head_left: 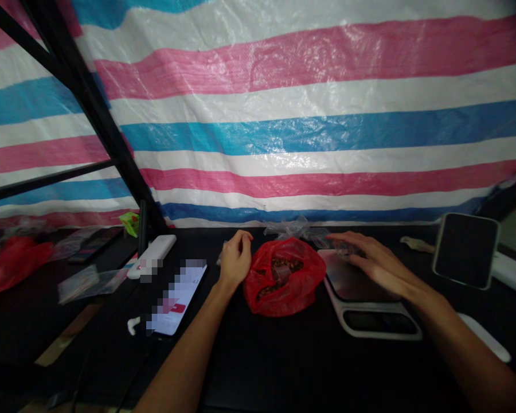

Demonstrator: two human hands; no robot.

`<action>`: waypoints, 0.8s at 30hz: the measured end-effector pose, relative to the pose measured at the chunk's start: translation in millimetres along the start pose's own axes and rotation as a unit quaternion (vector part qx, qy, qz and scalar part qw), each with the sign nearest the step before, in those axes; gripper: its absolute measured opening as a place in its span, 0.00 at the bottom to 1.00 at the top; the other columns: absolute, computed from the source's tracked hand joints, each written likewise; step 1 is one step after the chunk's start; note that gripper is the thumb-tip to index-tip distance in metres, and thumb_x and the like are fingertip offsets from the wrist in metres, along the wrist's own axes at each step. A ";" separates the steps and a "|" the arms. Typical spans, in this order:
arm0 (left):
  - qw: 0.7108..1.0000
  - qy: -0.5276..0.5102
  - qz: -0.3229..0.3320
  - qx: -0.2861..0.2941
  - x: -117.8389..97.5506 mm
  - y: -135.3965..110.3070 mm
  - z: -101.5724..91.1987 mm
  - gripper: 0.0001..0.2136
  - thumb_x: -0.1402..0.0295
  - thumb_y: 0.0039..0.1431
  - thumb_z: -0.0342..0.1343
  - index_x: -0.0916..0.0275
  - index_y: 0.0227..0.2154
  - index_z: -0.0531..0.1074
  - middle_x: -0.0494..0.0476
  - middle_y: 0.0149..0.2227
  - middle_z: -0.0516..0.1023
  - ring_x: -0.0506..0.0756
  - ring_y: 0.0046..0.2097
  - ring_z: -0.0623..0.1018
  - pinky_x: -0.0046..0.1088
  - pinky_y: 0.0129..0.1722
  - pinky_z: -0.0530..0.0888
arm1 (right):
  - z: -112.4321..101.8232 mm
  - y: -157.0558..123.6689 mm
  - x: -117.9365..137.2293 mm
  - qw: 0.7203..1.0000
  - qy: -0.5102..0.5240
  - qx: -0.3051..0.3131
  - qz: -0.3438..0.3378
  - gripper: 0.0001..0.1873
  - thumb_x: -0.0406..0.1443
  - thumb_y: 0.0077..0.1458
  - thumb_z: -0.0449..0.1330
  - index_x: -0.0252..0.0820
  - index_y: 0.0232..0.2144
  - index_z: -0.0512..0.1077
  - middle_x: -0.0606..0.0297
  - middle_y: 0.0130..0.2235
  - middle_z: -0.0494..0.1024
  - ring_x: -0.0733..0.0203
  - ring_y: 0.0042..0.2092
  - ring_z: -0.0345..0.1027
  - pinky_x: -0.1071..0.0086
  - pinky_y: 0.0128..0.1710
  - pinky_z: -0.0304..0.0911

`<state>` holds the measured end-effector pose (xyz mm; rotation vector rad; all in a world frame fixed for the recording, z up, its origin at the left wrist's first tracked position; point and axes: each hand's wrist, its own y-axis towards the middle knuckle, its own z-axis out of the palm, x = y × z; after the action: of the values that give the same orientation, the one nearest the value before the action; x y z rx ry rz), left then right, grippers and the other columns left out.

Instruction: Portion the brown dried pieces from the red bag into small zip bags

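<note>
My left hand (pixel 236 256) is closed, its fingers curled, just left of an open red plastic bag (pixel 303 295); whatever it may hold is hidden. Inside the bag lie small brown pieces (pixel 294 264), with a small see-through piece (pixel 281 275) on top. My right hand (pixel 372 257) reaches over the steel plate of a kitchen scale (pixel 348 287). Between its thumb and fingers is a small clear plastic bag (pixel 344 248), its contents not readable. The scale's display is dark.
Clear plastic bags (pixel 298 228) lie behind the red bag. To the left are a lit phone (pixel 178 304), a white earbud (pixel 133 326), a white oblong device (pixel 155 255) and another red bag (pixel 15 264). A dark-screened device (pixel 466 250) stands at right. Striped sheeting (pixel 305 132) hangs behind.
</note>
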<state>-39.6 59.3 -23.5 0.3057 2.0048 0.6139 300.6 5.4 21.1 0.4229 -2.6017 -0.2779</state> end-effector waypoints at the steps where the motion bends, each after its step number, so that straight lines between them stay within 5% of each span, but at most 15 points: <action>1: 1.000 0.000 0.000 -0.001 0.2 -0.1 0.0 0.14 0.64 0.70 0.45 0.60 0.34 0.73 0.47 0.24 0.68 0.49 0.26 0.68 0.25 0.28 0.60 | 0.9 0.0 1.1 1.000 0.007 0.010 0.004 0.27 0.36 0.59 0.52 0.54 0.59 0.73 0.62 0.60 0.76 0.43 0.59 0.70 0.47 0.59 0.63; 5: 1.000 0.004 -0.003 0.003 1.6 -0.7 0.2 0.14 0.63 0.70 0.44 0.60 0.34 0.73 0.47 0.24 0.68 0.50 0.25 0.68 0.26 0.28 0.60 | 5.7 -3.1 4.6 0.999 0.010 0.028 0.014 0.26 0.40 0.62 0.54 0.57 0.62 0.70 0.61 0.60 0.76 0.44 0.58 0.70 0.48 0.58 0.64; 10: 1.000 0.007 -0.005 0.008 4.7 -0.3 0.9 0.14 0.63 0.70 0.45 0.60 0.34 0.73 0.47 0.24 0.69 0.50 0.25 0.68 0.26 0.27 0.60 | 3.1 -5.8 3.5 0.998 0.043 0.020 -0.043 0.39 0.35 0.56 0.59 0.59 0.68 0.61 0.61 0.65 0.69 0.45 0.64 0.63 0.47 0.63 0.60; 14: 1.000 0.004 -0.013 0.013 6.4 0.8 1.1 0.14 0.62 0.70 0.45 0.60 0.34 0.73 0.48 0.25 0.71 0.50 0.26 0.70 0.25 0.26 0.60 | -0.9 19.0 2.9 0.994 0.062 -0.081 -0.031 0.23 0.39 0.65 0.50 0.51 0.59 0.73 0.59 0.59 0.76 0.49 0.61 0.68 0.53 0.63 0.61; 15: 1.000 0.004 -0.013 0.014 6.4 1.0 1.1 0.14 0.62 0.70 0.45 0.60 0.34 0.73 0.49 0.26 0.72 0.51 0.27 0.70 0.25 0.26 0.60 | -1.1 29.6 4.6 0.997 0.035 -0.066 -0.018 0.21 0.40 0.66 0.49 0.48 0.54 0.77 0.58 0.55 0.80 0.49 0.57 0.72 0.56 0.59 0.65; 18: 1.000 0.007 -0.011 0.014 5.6 1.2 1.5 0.15 0.62 0.70 0.45 0.60 0.34 0.73 0.49 0.26 0.72 0.51 0.27 0.71 0.25 0.26 0.61 | 2.5 63.9 14.6 0.989 -0.099 0.107 -0.012 0.18 0.37 0.62 0.54 0.46 0.47 0.81 0.58 0.48 0.84 0.50 0.49 0.78 0.62 0.48 0.70; 21: 1.000 0.015 -0.009 0.013 4.7 1.0 1.7 0.14 0.62 0.70 0.45 0.60 0.34 0.74 0.48 0.25 0.72 0.50 0.26 0.70 0.25 0.26 0.61 | 14.5 91.4 27.9 0.976 -0.139 0.168 -0.017 0.09 0.34 0.52 0.63 0.45 0.34 0.84 0.57 0.37 0.86 0.46 0.42 0.80 0.63 0.41 0.70; 24: 1.000 0.016 -0.007 0.011 4.8 1.0 1.3 0.15 0.62 0.70 0.45 0.61 0.34 0.74 0.48 0.25 0.72 0.50 0.26 0.70 0.26 0.26 0.62 | 29.7 106.4 38.0 0.968 -0.163 0.190 -0.022 0.10 0.33 0.47 0.66 0.43 0.34 0.84 0.52 0.40 0.86 0.42 0.43 0.80 0.61 0.41 0.70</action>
<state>-40.8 62.7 -27.1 0.2958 2.0436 0.5908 228.2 95.0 40.4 0.6120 -2.9786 0.1572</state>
